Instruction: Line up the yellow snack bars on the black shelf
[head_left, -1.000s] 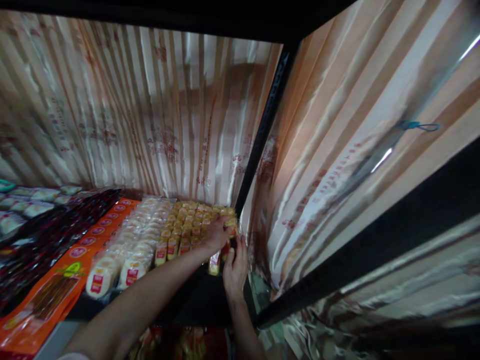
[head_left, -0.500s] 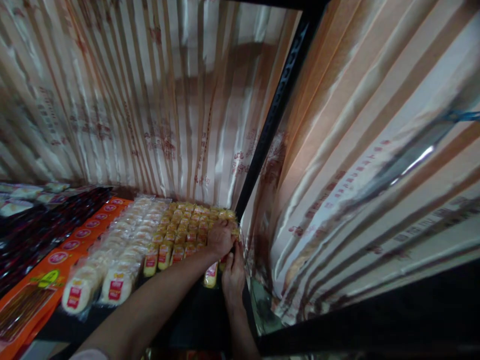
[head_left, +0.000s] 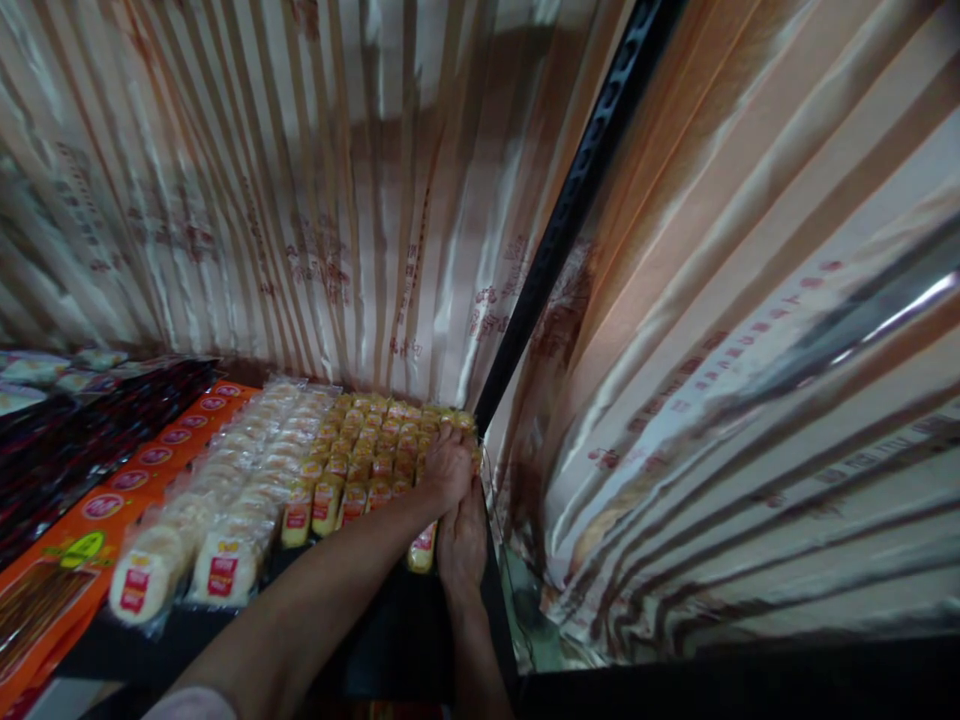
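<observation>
Yellow-wrapped small cakes [head_left: 367, 450] stand in tight rows at the right end of a dark shelf. My left hand [head_left: 448, 468] reaches across from the lower left, its fingers curled over the right-hand end of these rows. Just below and touching it is my right hand [head_left: 461, 540], fingers together and pointing away from me. Its fingertips are hidden behind the left hand. What either hand grips is out of sight. One yellow-wrapped cake with a red and white label [head_left: 422, 550] sticks out toward me beside the right hand.
Left of the yellow cakes lie two rows of clear-wrapped round white cakes [head_left: 225, 565], an orange packet strip [head_left: 112, 505] and dark shiny packs [head_left: 82, 440]. A black slotted post [head_left: 555, 220] rises at the shelf's back right corner. Pleated printed sheeting [head_left: 360, 220] hangs behind.
The view has shifted slightly. My right hand has moved closer under the left, and its fingertips are now more covered. Both hands stay at the right end of the yellow rows.
</observation>
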